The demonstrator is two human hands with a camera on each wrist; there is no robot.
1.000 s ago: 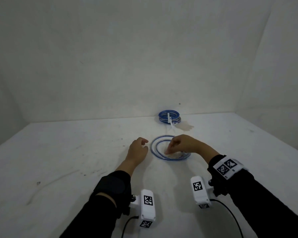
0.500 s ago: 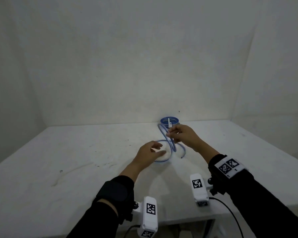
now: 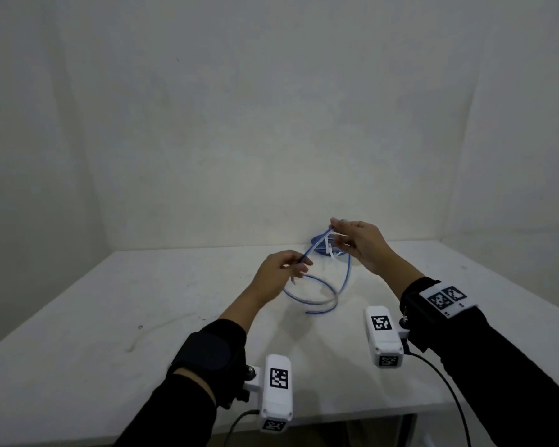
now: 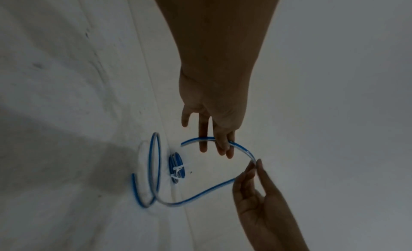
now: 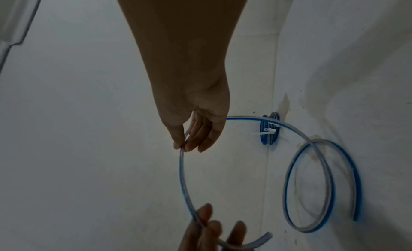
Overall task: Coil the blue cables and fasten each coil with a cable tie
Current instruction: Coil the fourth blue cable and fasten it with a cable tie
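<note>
A loose blue cable (image 3: 315,300) spirals up from the white table (image 3: 110,317) into both hands. My left hand (image 3: 300,264) pinches it a little way from one end, shown in the left wrist view as the left hand (image 4: 224,150) with the cable (image 4: 156,166) running under the fingertips. My right hand (image 3: 334,232) pinches the same cable higher up and farther back; the right wrist view shows the right hand (image 5: 184,146) with the cable (image 5: 323,184) looping off to the right. Behind lies a tied coil (image 3: 320,251) with a white cable tie (image 3: 329,253).
White walls close the table at the back and right, with the tied coil (image 5: 269,129) close to the back wall. A faint pale streak (image 3: 162,327) and a small dark speck (image 3: 139,327) mark the table's left part. The table's front edge runs just below my wrists.
The loose cable lay as a flat coil on the table. Both hands have lifted one end of it, the right hand rising and moving back, and the coil has opened into a spiral.
</note>
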